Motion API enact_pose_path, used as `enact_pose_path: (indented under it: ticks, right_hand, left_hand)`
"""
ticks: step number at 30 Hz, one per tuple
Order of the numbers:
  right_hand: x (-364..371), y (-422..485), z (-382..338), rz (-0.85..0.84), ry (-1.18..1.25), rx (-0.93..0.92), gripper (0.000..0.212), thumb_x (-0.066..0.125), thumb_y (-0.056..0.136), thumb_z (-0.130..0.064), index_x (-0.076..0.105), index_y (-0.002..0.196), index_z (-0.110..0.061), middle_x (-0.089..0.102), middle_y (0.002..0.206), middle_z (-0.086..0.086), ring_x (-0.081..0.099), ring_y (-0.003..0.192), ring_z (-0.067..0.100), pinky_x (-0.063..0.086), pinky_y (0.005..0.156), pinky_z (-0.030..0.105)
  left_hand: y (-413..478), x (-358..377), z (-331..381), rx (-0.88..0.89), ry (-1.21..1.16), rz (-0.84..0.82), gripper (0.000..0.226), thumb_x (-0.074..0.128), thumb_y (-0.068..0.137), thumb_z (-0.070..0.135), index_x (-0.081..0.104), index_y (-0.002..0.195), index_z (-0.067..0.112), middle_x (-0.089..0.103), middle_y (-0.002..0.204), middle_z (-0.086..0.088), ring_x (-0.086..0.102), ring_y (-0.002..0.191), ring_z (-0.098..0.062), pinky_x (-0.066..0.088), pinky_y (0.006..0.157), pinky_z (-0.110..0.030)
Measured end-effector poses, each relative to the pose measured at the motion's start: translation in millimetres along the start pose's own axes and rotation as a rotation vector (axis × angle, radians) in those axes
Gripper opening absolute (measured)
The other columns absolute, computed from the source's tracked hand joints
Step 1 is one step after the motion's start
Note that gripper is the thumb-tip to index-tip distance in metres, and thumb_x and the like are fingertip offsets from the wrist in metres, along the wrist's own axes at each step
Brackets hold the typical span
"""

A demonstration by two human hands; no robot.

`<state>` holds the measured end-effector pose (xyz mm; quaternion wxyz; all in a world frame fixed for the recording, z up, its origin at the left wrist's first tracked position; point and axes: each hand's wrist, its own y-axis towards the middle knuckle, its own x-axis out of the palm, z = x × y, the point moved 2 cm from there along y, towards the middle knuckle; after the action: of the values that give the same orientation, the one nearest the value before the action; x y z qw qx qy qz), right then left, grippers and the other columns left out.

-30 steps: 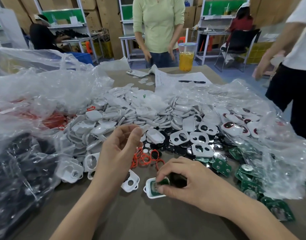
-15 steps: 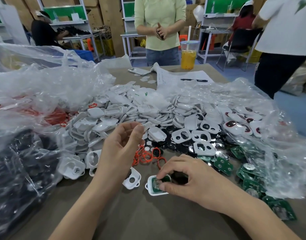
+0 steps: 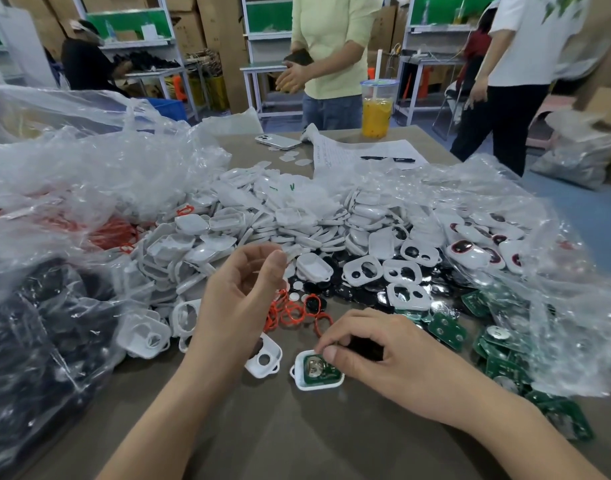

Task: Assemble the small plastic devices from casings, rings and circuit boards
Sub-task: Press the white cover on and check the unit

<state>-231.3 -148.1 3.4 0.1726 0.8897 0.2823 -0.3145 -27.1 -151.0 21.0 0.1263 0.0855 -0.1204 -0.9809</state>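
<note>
Scene: At a crowded tabletop (image 3: 297, 431), a person fits a green circuit board (image 3: 317, 371) into a white casing (image 3: 300, 380).
Casing: It lies flat straight in front of the person. Its long side runs across the view and its small loop end points to the person's left. The board sits inside it, metal disc facing up.
Right hand: The right hand (image 3: 394, 362) covers the casing's right end. Thumb and forefinger curl down and pinch that end where the board meets the rim.
Left hand: The left hand (image 3: 241, 299) is raised above and to the left of the casing, not touching it. Its fingers are curled, thumb tip close to forefinger tip. Whether they hold a small part cannot be told.
Nearer hand: The right hand, which is on the casing.
Parts in reach: A holed cover (image 3: 264, 359) lies just left of the casing, below the left hand. The red rings (image 3: 290, 314) lie just beyond the casing.
Reading: The board appears to be mid-seating. Both the cover and the rings are closer to the left hand.
</note>
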Motion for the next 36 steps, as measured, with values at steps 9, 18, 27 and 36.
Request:
enact_pose_path:
  ticks: [9,18,27,36]
  right_hand:
    - [-1.7,-9.8,4.0,-0.057,-0.072,-0.017,0.052,0.076,0.083,-0.047,0.047,0.125,-0.054,0.051,0.12,-0.038,0.049,0.121,-0.005,0.032,0.094,0.003]
    - [-0.1,-10.7,9.4,-0.076,-0.112,-0.034,0.065,0.069,0.081,-0.054,0.035,0.136,-0.061,0.053,0.126,-0.033,0.046,0.13,0.001,0.035,0.102,0.015]
    - [2.5,-8.0,9.2,-0.057,-0.122,-0.081,0.072,0.07,0.085,-0.045,0.031,0.145,-0.053,0.056,0.116,-0.027,0.054,0.118,0.01,0.04,0.097,0.022]
    - [2.4,-10.6,8.8,-0.055,-0.132,-0.072,0.066,0.066,0.083,-0.052,0.034,0.141,-0.058,0.055,0.12,-0.03,0.053,0.117,0.003,0.035,0.099,0.015]
  left_hand:
    - [-21.0,-20.9,-12.0,0.381,0.716,-0.199,0.028,0.058,0.096,0.043,0.064,0.118,0.027,0.058,0.119,0.021,0.054,0.117,-0.008,0.043,0.097,-0.019]
    - [-42.5,-13.1,-5.9,0.582,0.627,-0.515,0.017,0.056,0.101,0.035,0.071,0.102,0.028,0.062,0.107,0.02,0.058,0.103,-0.011,0.044,0.088,-0.024]
    - [-41.0,-11.4,-14.8,0.498,0.71,-0.593,0.018,0.06,0.094,0.05,0.066,0.106,0.038,0.055,0.113,0.025,0.056,0.107,-0.011,0.044,0.088,-0.032]
    - [-41.7,-8.7,-15.5,0.461,0.679,-0.581,0.015,0.06,0.094,0.05,0.065,0.103,0.039,0.06,0.108,0.023,0.058,0.108,-0.008,0.042,0.088,-0.038]
